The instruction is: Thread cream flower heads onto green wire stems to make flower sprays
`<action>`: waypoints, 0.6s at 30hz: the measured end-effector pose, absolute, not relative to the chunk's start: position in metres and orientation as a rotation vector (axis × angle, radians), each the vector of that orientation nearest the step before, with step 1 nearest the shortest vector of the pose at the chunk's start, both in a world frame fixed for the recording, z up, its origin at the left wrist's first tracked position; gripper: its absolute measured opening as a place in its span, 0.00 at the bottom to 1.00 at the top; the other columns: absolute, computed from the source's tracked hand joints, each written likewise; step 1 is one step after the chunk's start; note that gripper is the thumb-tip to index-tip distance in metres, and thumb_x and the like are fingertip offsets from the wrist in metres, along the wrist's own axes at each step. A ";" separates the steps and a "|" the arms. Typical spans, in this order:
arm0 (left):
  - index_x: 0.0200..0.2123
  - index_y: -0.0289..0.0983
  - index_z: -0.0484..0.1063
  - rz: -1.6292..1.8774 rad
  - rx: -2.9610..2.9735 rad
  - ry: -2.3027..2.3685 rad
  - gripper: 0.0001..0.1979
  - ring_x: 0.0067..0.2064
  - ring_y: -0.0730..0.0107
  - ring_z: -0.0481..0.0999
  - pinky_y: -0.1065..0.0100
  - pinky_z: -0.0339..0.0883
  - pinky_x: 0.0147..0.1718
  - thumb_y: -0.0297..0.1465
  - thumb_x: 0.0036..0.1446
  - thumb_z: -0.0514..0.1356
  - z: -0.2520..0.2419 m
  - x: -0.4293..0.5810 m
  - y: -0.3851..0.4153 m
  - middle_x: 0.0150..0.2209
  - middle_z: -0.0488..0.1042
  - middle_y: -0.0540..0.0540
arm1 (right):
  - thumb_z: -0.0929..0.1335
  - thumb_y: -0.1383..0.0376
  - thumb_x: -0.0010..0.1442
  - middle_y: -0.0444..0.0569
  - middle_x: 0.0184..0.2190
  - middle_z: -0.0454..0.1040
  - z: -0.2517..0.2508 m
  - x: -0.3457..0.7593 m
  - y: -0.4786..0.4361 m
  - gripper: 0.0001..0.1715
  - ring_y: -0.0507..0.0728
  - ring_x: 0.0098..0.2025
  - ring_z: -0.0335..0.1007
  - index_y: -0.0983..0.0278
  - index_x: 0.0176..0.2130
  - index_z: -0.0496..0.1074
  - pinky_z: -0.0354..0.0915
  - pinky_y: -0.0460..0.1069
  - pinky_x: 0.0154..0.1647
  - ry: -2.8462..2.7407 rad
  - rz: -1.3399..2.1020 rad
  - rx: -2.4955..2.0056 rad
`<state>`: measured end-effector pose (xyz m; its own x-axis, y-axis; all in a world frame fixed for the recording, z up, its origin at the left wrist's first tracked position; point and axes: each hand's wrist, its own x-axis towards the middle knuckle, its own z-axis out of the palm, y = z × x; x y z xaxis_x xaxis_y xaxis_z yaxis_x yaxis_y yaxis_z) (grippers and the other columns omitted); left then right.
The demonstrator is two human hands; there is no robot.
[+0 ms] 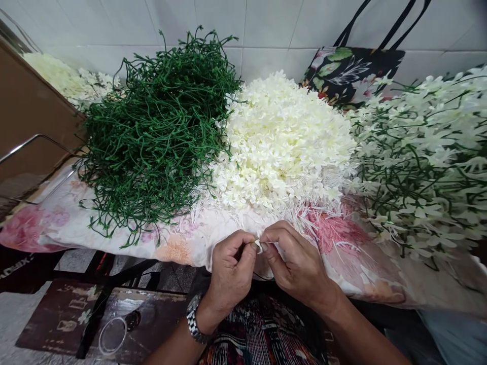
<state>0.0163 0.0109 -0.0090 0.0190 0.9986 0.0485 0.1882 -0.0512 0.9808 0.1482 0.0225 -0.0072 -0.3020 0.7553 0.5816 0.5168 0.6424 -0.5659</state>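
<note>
In the middle, near the front edge of the padded board, my left hand (233, 266) and my right hand (299, 266) meet fingertip to fingertip. Both are closed in a pinch on a small white artificial flower piece (259, 247), mostly covered by the fingers. Just beyond them lies a heap of cream-white artificial flower heads (281, 142) with thin white stalks along its front. Left of that heap is a big tangle of green plastic stems (155, 132). To the right, white blossoms on green stems (422, 162) are piled up.
A flower-print cloth (175, 248) covers the board. A brown cardboard box (34, 111) stands at the left, and more pale flowers (68, 76) lie behind the stems. Against the tiled wall leans a black floral bag (353, 73). Below left, a clear ring (113, 335) rests on a dark brown surface.
</note>
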 end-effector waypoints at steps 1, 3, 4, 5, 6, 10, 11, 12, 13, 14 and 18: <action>0.21 0.35 0.65 1.136 1.389 1.309 0.09 0.21 0.79 0.56 0.77 0.51 0.18 0.26 0.52 0.53 -0.009 0.016 0.011 0.18 0.59 0.53 | 0.61 0.75 0.59 0.46 0.26 0.65 -0.007 0.148 0.022 0.07 0.51 0.29 0.64 0.63 0.34 0.62 0.65 0.46 0.28 -1.974 0.343 -0.984; 0.21 0.35 0.65 1.129 1.355 1.285 0.08 0.20 0.79 0.55 0.77 0.50 0.17 0.27 0.52 0.53 -0.011 0.015 0.010 0.18 0.58 0.54 | 0.60 0.75 0.59 0.46 0.26 0.65 -0.005 0.150 0.021 0.08 0.51 0.29 0.64 0.63 0.34 0.62 0.65 0.46 0.28 -1.965 0.368 -0.962; 0.21 0.35 0.66 1.130 1.324 1.265 0.08 0.20 0.79 0.54 0.77 0.50 0.17 0.27 0.52 0.54 -0.012 0.014 0.010 0.18 0.57 0.54 | 0.60 0.75 0.59 0.45 0.26 0.65 -0.004 0.151 0.021 0.08 0.51 0.29 0.64 0.63 0.34 0.63 0.65 0.46 0.28 -1.964 0.394 -0.958; 0.22 0.35 0.66 1.137 1.288 1.242 0.08 0.19 0.80 0.54 0.77 0.50 0.16 0.28 0.52 0.54 -0.014 0.014 0.009 0.18 0.57 0.54 | 0.60 0.74 0.59 0.46 0.26 0.66 -0.002 0.153 0.020 0.08 0.51 0.29 0.65 0.63 0.35 0.64 0.65 0.46 0.28 -1.967 0.424 -0.964; 0.23 0.35 0.67 1.151 1.252 1.221 0.08 0.19 0.80 0.54 0.77 0.50 0.16 0.29 0.53 0.54 -0.017 0.013 0.008 0.17 0.57 0.55 | 0.60 0.74 0.59 0.45 0.27 0.66 0.000 0.155 0.019 0.08 0.51 0.29 0.65 0.63 0.36 0.64 0.65 0.46 0.28 -1.972 0.452 -0.977; 0.25 0.35 0.69 1.229 1.210 1.192 0.08 0.20 0.79 0.57 0.77 0.54 0.18 0.32 0.54 0.56 -0.027 0.011 0.006 0.19 0.61 0.53 | 0.63 0.71 0.58 0.45 0.27 0.68 0.008 0.160 0.015 0.05 0.51 0.29 0.66 0.63 0.37 0.65 0.65 0.46 0.29 -1.964 0.476 -1.050; 0.26 0.35 0.70 1.240 1.228 1.193 0.08 0.21 0.79 0.58 0.77 0.55 0.19 0.33 0.54 0.57 -0.028 0.011 0.005 0.20 0.62 0.53 | 0.63 0.71 0.58 0.44 0.27 0.68 0.009 0.161 0.014 0.05 0.51 0.29 0.65 0.63 0.37 0.65 0.65 0.46 0.29 -1.957 0.466 -1.057; 0.26 0.36 0.70 1.251 1.252 1.193 0.08 0.21 0.78 0.60 0.76 0.56 0.19 0.33 0.54 0.57 -0.029 0.010 0.005 0.21 0.63 0.52 | 0.63 0.70 0.58 0.44 0.26 0.68 0.010 0.162 0.014 0.04 0.50 0.28 0.65 0.63 0.36 0.65 0.64 0.46 0.29 -1.955 0.460 -1.059; 0.27 0.36 0.70 1.261 1.275 1.196 0.08 0.22 0.77 0.61 0.76 0.56 0.20 0.33 0.54 0.57 -0.029 0.010 0.004 0.21 0.64 0.52 | 0.63 0.70 0.57 0.44 0.26 0.67 0.011 0.162 0.013 0.04 0.50 0.28 0.65 0.63 0.35 0.65 0.64 0.46 0.28 -1.957 0.460 -1.059; 0.27 0.36 0.70 1.269 1.299 1.203 0.08 0.23 0.77 0.62 0.76 0.57 0.21 0.32 0.55 0.56 -0.028 0.010 0.004 0.22 0.65 0.52 | 0.63 0.70 0.57 0.44 0.26 0.67 0.011 0.162 0.013 0.04 0.50 0.28 0.64 0.63 0.35 0.65 0.64 0.46 0.28 -1.960 0.466 -1.059; 0.26 0.36 0.70 1.317 1.420 1.214 0.08 0.24 0.76 0.64 0.75 0.58 0.23 0.30 0.55 0.56 -0.022 0.011 0.003 0.22 0.66 0.52 | 0.63 0.71 0.58 0.45 0.26 0.67 0.011 0.160 0.012 0.04 0.50 0.29 0.64 0.64 0.33 0.66 0.64 0.46 0.29 -1.946 0.500 -1.050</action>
